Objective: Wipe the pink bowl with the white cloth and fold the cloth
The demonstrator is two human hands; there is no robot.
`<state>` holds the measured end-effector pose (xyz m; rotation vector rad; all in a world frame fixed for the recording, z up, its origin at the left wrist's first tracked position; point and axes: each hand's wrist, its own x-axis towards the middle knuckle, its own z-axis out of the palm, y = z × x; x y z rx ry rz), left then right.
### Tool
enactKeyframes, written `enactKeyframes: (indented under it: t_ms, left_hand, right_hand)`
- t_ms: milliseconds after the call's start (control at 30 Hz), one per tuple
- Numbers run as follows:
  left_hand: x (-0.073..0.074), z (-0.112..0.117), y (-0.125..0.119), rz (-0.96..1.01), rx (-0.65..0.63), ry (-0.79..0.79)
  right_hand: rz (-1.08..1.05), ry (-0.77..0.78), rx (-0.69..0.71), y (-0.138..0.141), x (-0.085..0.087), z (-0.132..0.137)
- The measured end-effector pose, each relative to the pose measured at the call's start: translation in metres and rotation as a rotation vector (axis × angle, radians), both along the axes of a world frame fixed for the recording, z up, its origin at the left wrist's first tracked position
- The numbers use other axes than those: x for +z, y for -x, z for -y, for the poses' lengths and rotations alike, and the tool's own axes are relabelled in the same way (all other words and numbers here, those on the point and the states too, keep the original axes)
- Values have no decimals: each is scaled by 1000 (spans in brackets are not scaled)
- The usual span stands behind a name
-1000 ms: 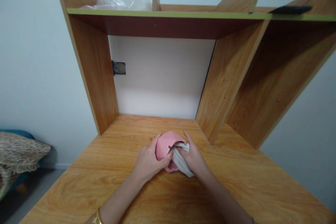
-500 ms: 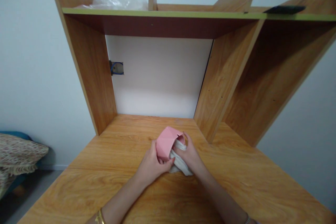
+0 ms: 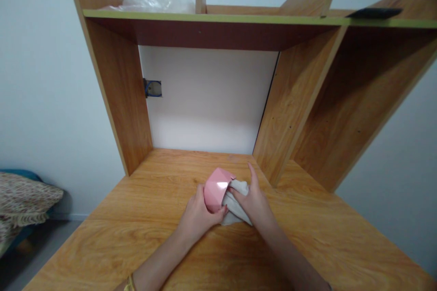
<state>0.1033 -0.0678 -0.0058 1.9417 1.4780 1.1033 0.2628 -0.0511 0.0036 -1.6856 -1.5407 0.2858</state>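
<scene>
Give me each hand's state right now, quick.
Left hand: closed around the side of the pink container, holding it.
Right hand: holding the pale cloth at the container's opening, one finger raised.

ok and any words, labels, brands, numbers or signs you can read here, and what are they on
No readable text anywhere: none shows on the pink container, the white cloth or the clear plastic.
The dark flat object on the shelf is too blurred to tell.

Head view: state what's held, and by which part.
Left hand: pink container, by its left side. Right hand: pale cloth, by folds at the container's opening.
</scene>
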Motion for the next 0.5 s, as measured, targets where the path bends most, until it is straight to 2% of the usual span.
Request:
enactKeyframes:
  t_ms: [200, 300, 500]
  left_hand:
    - [7, 5, 0, 24, -98, 20]
    - [11, 8, 1, 3, -141, -6]
    - [15, 5, 8, 53, -177, -8]
  right_hand:
    - [9, 26, 49, -3, -2, -1]
    - [-136, 84, 70, -5, -11, -6]
    - [-445, 74, 254, -1, -22, -10]
